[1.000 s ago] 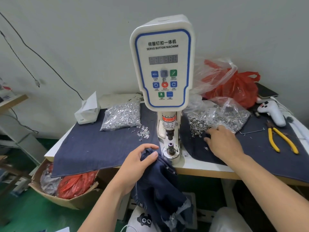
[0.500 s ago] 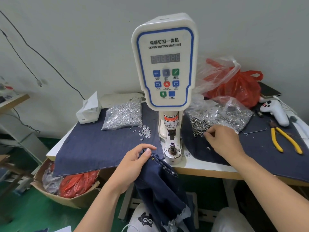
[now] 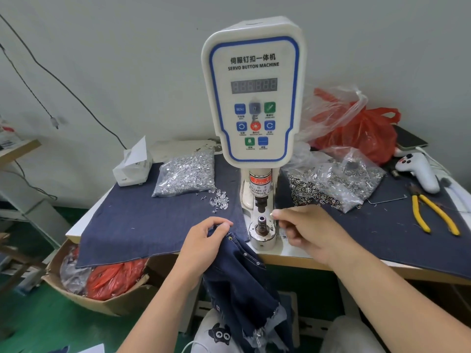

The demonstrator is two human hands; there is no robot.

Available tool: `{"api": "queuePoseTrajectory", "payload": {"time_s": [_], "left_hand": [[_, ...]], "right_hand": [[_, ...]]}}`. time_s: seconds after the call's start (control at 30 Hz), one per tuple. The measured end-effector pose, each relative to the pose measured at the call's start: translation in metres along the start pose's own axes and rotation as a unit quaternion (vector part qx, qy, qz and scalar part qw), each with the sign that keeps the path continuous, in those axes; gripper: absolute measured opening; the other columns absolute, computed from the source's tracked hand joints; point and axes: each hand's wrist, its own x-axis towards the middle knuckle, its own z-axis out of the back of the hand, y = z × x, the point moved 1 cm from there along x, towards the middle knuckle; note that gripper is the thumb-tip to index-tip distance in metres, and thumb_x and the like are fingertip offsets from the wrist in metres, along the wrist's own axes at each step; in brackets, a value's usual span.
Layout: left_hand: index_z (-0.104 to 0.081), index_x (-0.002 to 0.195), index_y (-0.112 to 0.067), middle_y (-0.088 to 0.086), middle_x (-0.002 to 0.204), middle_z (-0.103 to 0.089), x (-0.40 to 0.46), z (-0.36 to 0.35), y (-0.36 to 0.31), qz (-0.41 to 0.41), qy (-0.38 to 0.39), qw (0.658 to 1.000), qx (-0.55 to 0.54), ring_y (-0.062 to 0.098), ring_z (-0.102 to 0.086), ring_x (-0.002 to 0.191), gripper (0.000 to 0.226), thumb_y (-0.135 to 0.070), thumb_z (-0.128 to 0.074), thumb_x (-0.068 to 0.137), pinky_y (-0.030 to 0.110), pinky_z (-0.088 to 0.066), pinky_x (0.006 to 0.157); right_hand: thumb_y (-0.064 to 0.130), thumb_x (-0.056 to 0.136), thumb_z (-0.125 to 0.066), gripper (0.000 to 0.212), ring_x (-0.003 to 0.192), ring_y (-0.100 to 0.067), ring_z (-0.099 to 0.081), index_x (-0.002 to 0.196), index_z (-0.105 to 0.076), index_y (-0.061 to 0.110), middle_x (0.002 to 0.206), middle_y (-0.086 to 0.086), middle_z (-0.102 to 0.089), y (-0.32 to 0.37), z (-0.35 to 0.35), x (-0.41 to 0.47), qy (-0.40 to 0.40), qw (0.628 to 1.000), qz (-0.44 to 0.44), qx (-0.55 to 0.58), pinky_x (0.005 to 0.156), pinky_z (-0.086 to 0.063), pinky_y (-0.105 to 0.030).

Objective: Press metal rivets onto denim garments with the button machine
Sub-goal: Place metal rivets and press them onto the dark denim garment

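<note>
- Left hand (image 3: 204, 244): denim garment (image 3: 244, 281) is gripped at its top edge, fingers curled, just left of the button machine (image 3: 252, 98) die (image 3: 262, 225).
- Right hand (image 3: 309, 230): fingertips are pinched narrowly beside the die — a held rivet cannot be confirmed.
- Garment is draped below the table (image 3: 293, 258) edge.

Evenly and softly lit, fairly bright, with no single source in view. Faint, soft shadows only, under the hands and along the table's (image 3: 293, 258) front edge; darker below it. Small glints on the clear bags (image 3: 336, 115) near the back right corner and on the rivets (image 3: 186, 174) at the back left. Sharp at the machine (image 3: 252, 87) panel, lettering readable. Slight smear on the right hand (image 3: 313, 233). Wide-angle bowing toward the edges, arms stretched at the bottom
</note>
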Motion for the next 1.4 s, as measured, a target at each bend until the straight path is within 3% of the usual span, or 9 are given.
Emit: {"api": "queuePoseTrajectory", "payload": {"time_s": [0.1,0.2,0.27,0.43,0.6,0.73,1.13,1.4], "left_hand": [[-0.079,0.083,-0.034,-0.023,0.088,-0.075,0.005,0.002,-0.001,0.015,-0.081,0.996,0.039,-0.007,-0.066,0.09,0.026,-0.036,-0.061,0.103,0.011,-0.043,0.071],[-0.075,0.09,-0.028,-0.017,0.084,-0.07,0.009,0.012,-0.004,0.034,-0.141,0.977,0.158,0.011,-0.063,0.088,0.034,-0.045,-0.051,0.107,0.03,-0.042,0.075],[-0.069,0.093,-0.025,-0.012,0.084,-0.067,0.014,0.016,-0.007,0.041,-0.164,0.959,0.227,0.025,-0.063,0.092,0.034,-0.045,-0.046,0.108,0.034,-0.039,0.078],[-0.067,0.105,-0.027,0.002,0.107,-0.07,0.036,0.014,-0.012,0.066,-0.163,0.938,0.298,0.028,-0.056,0.094,0.013,-0.032,-0.057,0.1,0.035,-0.043,0.079],[-0.073,0.115,-0.035,0.005,0.116,-0.073,0.052,0.008,-0.014,0.064,-0.139,0.929,0.336,0.033,-0.066,0.11,0.02,-0.036,-0.065,0.097,0.037,-0.047,0.081],[-0.079,0.109,-0.039,0.004,0.113,-0.076,0.058,0.006,-0.012,0.066,-0.14,0.931,0.33,0.034,-0.068,0.109,0.019,-0.035,-0.069,0.094,0.039,-0.054,0.084],[-0.081,0.098,-0.034,-0.003,0.103,-0.079,0.056,0.006,-0.004,0.058,-0.176,0.945,0.27,0.03,-0.07,0.101,0.013,-0.031,-0.069,0.095,0.034,-0.05,0.077],[-0.079,0.08,-0.034,-0.015,0.083,-0.078,0.044,0.023,0.001,0.047,-0.172,0.98,0.087,0.004,-0.072,0.09,0.015,-0.02,-0.075,0.086,0.032,-0.058,0.087]], "right_hand": [[0.007,0.091,-0.072,0.011,0.046,-0.009,-0.036,0.084,-0.07,-0.001,0.061,-0.004,-0.052,0.002,-0.015,-0.001,0.038,0.995,-0.04,0.077,0.039,-0.026,-0.02],[0.006,0.094,-0.068,0.011,0.043,-0.007,-0.036,0.085,-0.068,-0.001,0.061,-0.002,-0.05,0.004,-0.019,0.0,0.055,0.988,-0.074,0.122,0.037,-0.026,-0.018],[0.005,0.094,-0.067,0.01,0.043,-0.006,-0.038,0.086,-0.067,-0.001,0.061,-0.002,-0.051,0.003,-0.019,0.0,0.063,0.983,-0.09,0.145,0.035,-0.028,-0.017],[0.005,0.094,-0.067,0.008,0.04,-0.006,-0.041,0.089,-0.065,-0.001,0.059,-0.003,-0.052,0.004,-0.023,-0.002,0.059,0.974,-0.11,0.188,0.034,-0.031,-0.016],[0.006,0.096,-0.063,0.016,0.041,-0.006,-0.043,0.085,-0.068,-0.004,0.059,-0.004,-0.053,0.006,-0.025,-0.004,0.057,0.974,-0.11,0.188,0.035,-0.032,-0.016],[0.006,0.097,-0.063,0.019,0.042,-0.006,-0.043,0.082,-0.069,-0.005,0.06,-0.004,-0.053,0.007,-0.025,-0.005,0.057,0.974,-0.105,0.191,0.035,-0.032,-0.015],[0.008,0.094,-0.068,0.016,0.042,-0.006,-0.046,0.083,-0.07,-0.004,0.059,-0.005,-0.056,0.003,-0.025,-0.003,0.057,0.971,-0.104,0.207,0.035,-0.035,-0.015],[0.011,0.094,-0.068,0.018,0.041,-0.005,-0.046,0.082,-0.07,-0.002,0.058,-0.003,-0.056,0.002,-0.028,-0.002,0.046,0.966,-0.116,0.225,0.034,-0.035,-0.015]]}}
